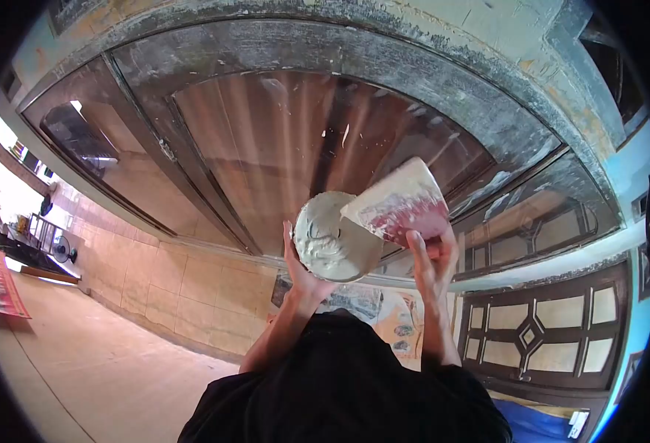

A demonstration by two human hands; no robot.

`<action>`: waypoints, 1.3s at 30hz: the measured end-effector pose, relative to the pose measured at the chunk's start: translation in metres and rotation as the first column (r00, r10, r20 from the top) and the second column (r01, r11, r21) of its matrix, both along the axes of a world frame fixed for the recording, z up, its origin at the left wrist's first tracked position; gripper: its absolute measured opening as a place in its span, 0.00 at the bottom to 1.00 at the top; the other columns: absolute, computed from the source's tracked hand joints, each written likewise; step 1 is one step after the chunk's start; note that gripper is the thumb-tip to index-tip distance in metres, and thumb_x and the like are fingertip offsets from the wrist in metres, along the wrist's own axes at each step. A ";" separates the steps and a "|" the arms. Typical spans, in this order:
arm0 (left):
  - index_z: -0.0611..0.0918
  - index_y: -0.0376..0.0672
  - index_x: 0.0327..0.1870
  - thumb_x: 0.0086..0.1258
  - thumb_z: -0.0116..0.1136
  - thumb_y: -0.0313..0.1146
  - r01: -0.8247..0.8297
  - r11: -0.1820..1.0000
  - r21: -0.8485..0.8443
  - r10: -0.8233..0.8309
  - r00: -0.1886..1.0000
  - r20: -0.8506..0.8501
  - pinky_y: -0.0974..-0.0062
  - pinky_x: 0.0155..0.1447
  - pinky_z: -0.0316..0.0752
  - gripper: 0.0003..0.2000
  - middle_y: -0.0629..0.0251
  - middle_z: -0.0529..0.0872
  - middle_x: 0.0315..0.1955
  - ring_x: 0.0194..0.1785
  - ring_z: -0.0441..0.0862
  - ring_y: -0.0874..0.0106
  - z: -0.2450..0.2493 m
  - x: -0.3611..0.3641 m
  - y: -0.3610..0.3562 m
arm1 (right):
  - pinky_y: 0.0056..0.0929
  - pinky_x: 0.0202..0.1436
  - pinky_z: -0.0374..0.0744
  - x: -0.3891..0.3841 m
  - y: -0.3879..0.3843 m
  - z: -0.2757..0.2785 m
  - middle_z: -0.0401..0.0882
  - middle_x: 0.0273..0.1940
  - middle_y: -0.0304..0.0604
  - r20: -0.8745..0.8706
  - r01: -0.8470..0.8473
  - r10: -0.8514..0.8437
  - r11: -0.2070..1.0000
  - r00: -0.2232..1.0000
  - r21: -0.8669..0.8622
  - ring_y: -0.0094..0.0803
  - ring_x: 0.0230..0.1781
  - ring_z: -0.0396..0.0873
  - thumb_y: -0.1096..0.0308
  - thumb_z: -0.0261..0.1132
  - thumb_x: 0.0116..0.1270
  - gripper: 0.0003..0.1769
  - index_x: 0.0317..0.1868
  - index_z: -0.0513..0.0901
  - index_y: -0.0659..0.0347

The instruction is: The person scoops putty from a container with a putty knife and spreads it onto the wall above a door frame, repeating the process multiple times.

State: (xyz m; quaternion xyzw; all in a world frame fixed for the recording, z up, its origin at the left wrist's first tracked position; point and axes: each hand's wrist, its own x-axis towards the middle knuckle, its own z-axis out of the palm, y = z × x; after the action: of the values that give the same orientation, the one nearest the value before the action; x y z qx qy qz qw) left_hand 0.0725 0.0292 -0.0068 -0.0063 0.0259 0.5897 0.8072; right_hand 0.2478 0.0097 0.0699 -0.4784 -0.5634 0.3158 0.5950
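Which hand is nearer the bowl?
Left. The left hand holds the bowl at its lower left side; the right hand is off to its right, gripping the scraper.

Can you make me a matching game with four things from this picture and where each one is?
Things:
1. Round bowl with lumpy off-white paste
2. Flat red-and-white scraper
3. Dark brown wooden door with cream panels
4. Small round fan

Places:
A. Toward the lower right of the picture
B. Held in the right hand
C. Far over on the left side of the picture
D. Held in the left hand

Right pairs: 1-D, 2-B, 3-A, 4-C
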 end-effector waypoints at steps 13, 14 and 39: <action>0.71 0.48 0.63 0.67 0.39 0.64 -0.005 1.000 -0.029 0.005 1.000 0.010 0.55 0.65 0.64 0.33 0.60 0.73 0.60 0.61 0.70 0.58 0.002 -0.005 0.001 | 0.17 0.35 0.69 0.001 -0.005 -0.027 0.78 0.33 0.33 -0.263 0.015 -0.050 0.991 0.964 -0.134 0.15 0.30 0.71 0.69 0.60 0.69 0.06 0.40 0.79 0.61; 0.71 0.48 0.63 0.67 0.39 0.64 -0.003 1.000 -0.021 0.003 1.000 0.010 0.55 0.64 0.64 0.33 0.60 0.73 0.60 0.61 0.70 0.58 0.002 -0.006 0.001 | 0.18 0.33 0.69 0.007 -0.005 -0.039 0.78 0.32 0.33 -0.413 -0.095 -0.001 0.973 0.911 -0.211 0.16 0.29 0.71 0.68 0.59 0.69 0.06 0.39 0.79 0.61; 0.75 0.48 0.59 0.67 0.39 0.63 -0.068 0.995 0.076 0.071 0.997 -0.042 0.56 0.62 0.67 0.31 0.63 0.77 0.56 0.58 0.74 0.61 0.006 -0.030 -0.008 | 0.25 0.53 0.76 -0.011 -0.026 -0.039 0.78 0.53 0.51 -0.070 -0.239 0.234 0.968 0.970 -0.079 0.31 0.52 0.77 0.81 0.55 0.62 0.17 0.52 0.78 0.71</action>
State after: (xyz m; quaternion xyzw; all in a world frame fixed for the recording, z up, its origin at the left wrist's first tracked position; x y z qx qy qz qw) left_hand 0.0423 0.0208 -0.0007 0.0361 0.0216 0.6181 0.7850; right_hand 0.2367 -0.0163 0.0314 -0.4235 -0.5840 0.4228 0.5485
